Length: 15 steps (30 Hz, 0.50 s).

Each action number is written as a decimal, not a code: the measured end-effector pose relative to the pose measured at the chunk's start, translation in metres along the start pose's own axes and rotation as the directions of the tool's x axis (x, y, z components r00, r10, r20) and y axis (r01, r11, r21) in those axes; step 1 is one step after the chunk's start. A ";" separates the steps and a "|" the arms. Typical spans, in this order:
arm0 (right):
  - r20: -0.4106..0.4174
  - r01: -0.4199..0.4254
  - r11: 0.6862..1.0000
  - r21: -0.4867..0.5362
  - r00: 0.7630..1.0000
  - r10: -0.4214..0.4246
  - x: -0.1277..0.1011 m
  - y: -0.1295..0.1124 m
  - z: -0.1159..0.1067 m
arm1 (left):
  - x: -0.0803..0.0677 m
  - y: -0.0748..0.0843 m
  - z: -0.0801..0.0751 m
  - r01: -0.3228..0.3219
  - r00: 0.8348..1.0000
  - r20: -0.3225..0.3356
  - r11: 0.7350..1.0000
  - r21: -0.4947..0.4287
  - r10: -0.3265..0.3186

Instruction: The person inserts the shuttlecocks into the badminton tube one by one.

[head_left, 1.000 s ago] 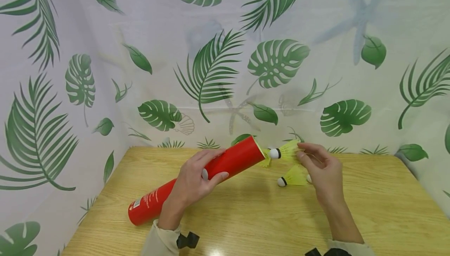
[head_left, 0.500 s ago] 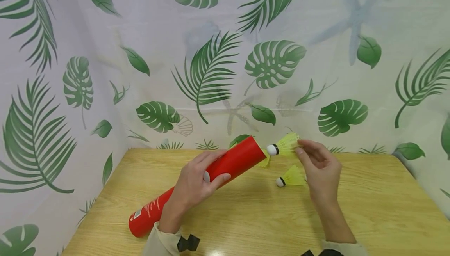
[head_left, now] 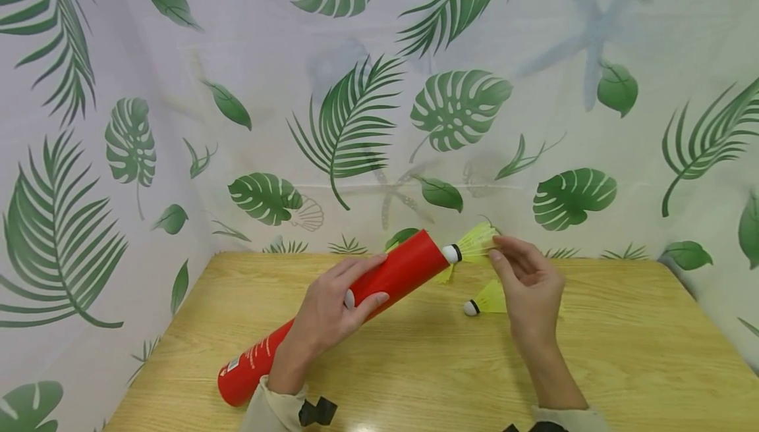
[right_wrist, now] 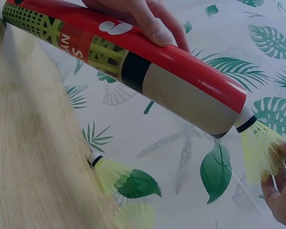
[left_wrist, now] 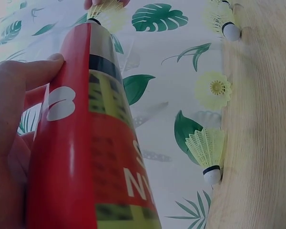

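A: Right hand [head_left: 530,294]?
B: Pinching a yellow shuttlecock [head_left: 476,241] by the open edge of its skirt. White cork [head_left: 452,253] points away from the fingers, right at the mouth of the red tube [head_left: 409,267]; whether any of it is inside, cannot tell.
A: Left hand [head_left: 329,303]?
B: Wrapped round that tube, between mid-length and mouth. Tube slanted, mouth end raised toward the right hand.
A: Others?
B: Second shuttlecock [head_left: 489,298] on the wooden table [head_left: 415,366], below the pinched one, partly behind the right hand.
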State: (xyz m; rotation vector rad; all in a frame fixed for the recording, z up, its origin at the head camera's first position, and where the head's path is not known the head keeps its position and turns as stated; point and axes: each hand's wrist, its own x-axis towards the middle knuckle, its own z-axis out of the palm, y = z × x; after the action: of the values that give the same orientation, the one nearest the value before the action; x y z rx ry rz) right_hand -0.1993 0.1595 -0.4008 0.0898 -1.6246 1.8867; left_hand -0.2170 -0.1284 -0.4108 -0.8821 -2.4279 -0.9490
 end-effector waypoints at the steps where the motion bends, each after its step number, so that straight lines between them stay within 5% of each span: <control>1: 0.001 0.003 1.000 -0.006 1.000 -0.003 0.000 0.000 0.000 | 0.000 0.000 0.000 -0.002 1.000 -0.001 1.000 -0.001 0.002; 15: 0.098 0.031 0.999 -0.031 0.995 -0.028 -0.009 0.007 0.008 | 0.000 0.000 0.001 -0.029 1.000 0.007 0.999 -0.016 0.029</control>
State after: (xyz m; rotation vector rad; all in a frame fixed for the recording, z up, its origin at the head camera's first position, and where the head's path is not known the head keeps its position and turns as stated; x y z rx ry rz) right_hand -0.1987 0.1481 -0.4084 0.1938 -1.7094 1.8581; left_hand -0.2176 -0.1278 -0.4116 -0.9249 -2.4097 -0.9571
